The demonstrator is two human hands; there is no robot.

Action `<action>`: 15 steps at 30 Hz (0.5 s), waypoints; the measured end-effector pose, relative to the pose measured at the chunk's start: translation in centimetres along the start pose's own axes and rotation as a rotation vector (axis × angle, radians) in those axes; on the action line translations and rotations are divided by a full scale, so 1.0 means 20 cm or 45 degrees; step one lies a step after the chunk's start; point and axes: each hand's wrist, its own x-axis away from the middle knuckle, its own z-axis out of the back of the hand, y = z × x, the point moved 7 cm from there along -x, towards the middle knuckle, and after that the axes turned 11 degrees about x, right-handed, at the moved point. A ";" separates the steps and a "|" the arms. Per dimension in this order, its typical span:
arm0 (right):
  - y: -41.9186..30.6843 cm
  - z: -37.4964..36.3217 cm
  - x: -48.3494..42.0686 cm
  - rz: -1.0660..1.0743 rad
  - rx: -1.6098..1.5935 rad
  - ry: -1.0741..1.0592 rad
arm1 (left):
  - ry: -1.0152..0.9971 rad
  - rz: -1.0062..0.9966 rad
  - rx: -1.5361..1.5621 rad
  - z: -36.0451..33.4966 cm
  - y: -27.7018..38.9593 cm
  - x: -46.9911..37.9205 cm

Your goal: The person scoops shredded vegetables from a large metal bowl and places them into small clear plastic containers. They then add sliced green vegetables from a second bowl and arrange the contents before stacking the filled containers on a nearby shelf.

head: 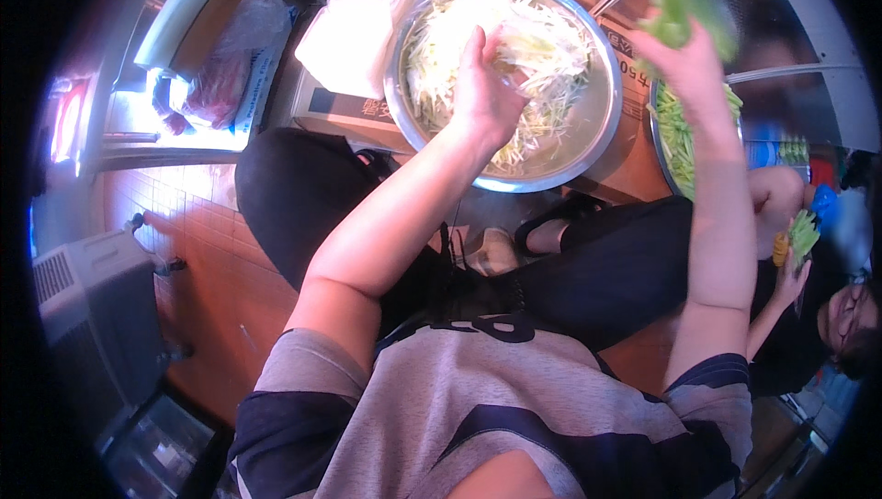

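Observation:
A wide steel basin (503, 185) stands before me, holding pale shredded vegetable strips (551, 51), partly washed out by glare. Over the strips is my left hand (489, 96), fingers raised and apart; whether a few strips cling to it cannot be told. To the right of the basin, my right hand (689, 58) is lifted and closed around a bunch of green vegetable stalks (668, 16), blurred by motion. Under my right forearm sits a second round container (660, 147) with cut green stalks (679, 130), partly covered by the arm.
White plastic tubs (351, 37) stand left of the basin on a cardboard box (331, 109). A co-worker's hand (792, 285) holds green stalks at the right. Metal shelving with wrapped goods (220, 85) is at upper left; a grey appliance (103, 306) stands on the floor.

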 end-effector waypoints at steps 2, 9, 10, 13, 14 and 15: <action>-0.21 -0.20 0.06 0.170 0.145 0.002 | -0.079 -0.023 0.063 -0.04 -0.01 0.00; -0.34 -0.59 0.11 0.274 0.781 0.193 | -0.058 -0.126 0.096 -0.06 0.12 0.02; -0.33 -0.61 0.12 0.307 0.795 0.247 | -0.039 -0.143 0.159 -0.05 0.14 0.01; -0.32 -0.66 0.13 0.334 0.752 0.137 | -0.046 -0.155 0.218 -0.03 0.16 -0.01; -0.32 -0.67 0.15 0.383 0.745 0.133 | -0.008 -0.112 0.264 -0.02 0.15 0.00; -0.32 -0.68 0.16 0.431 0.740 0.134 | -0.011 -0.123 0.275 -0.02 0.16 -0.01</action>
